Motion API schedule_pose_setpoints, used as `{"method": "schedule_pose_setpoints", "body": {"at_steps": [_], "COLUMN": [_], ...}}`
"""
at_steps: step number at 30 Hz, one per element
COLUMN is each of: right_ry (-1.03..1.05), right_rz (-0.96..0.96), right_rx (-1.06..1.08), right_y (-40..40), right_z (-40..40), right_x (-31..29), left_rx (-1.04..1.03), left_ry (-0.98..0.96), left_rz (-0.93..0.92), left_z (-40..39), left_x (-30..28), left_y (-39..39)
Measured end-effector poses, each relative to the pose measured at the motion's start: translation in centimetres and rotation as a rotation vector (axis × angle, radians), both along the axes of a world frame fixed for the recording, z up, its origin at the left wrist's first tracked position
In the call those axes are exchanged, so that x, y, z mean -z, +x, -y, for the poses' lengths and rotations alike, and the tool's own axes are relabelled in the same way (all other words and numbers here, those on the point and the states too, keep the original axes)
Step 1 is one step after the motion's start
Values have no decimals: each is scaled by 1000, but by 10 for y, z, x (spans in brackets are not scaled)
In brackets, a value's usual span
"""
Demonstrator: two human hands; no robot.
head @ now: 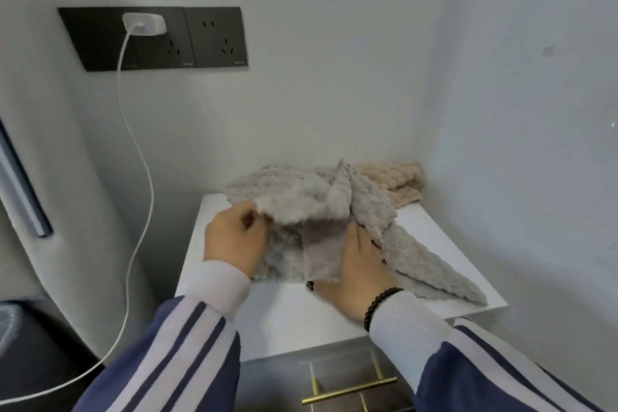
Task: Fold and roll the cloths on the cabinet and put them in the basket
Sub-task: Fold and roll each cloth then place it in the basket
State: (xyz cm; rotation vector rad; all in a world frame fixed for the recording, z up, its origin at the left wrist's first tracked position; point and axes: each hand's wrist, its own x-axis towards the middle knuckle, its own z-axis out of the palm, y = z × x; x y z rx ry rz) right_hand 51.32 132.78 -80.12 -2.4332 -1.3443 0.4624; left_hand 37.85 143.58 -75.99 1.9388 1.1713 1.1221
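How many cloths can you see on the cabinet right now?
2. A grey cloth held by both hands at the middle of the cabinet top, and a beige cloth in the back right corner. More may lie hidden underneath.

A cabinet (294, 311) stands in a corner, with walls behind it and to its right. One cloth (321, 207) lies on its top, near the middle. The left hand (234, 241) holds the cloth's left edge. The right hand (357, 274) holds it just to the right. Part of this cloth runs out toward the front right corner. A second cloth (394, 184) lies behind it, at the back right. Sockets (157, 38) sit on the wall up to the left. A charger (144, 23) is plugged in there, and its cable (133, 157) hangs down to the left of the cabinet. A handle (349, 391) is on the cabinet's front, below the top.
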Motion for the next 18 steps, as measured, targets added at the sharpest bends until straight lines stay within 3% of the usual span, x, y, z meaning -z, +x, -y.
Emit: {"method": "schedule_pose_setpoints", "body": {"at_steps": [4,6,13,18], "right_ry": [-97,-119,-2,-48], "right_rz": [113,135,166,154], "right_rx": [19,32,82,60], "right_y": [9,18,54,62], "right_z": [-31,-46,-94,-96], "right_x": [5,6,13,6], "left_rx": [87,138,209,254], "left_ry": [-414,-530,-552,-566], "left_rz": [609,748,834,850], "left_z": [-7,-7,-13,-19], "left_x": [-25,-33,-42,-41], "left_y": [-3,-5,-27,-46]}}
